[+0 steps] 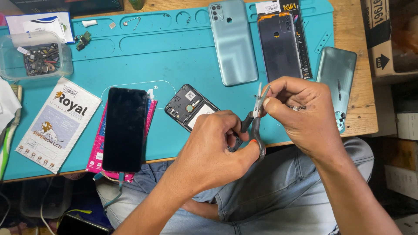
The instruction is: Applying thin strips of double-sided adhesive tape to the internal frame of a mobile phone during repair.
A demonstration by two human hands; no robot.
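Scissors (257, 119) at the tabletop's (365, 109) front edge, left hand (213, 143) grip closed on their handles, right hand (300, 113) grip pinching a small part at the blades, opened phone (189, 106) just behind the left hand, black phone (125, 128) toward the front left.

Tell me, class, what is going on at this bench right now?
A person sits at a teal work mat. The left hand grips small scissors, while the right hand pinches something tiny at the blades. An opened phone lies beneath; a black phone screen rests to the left.
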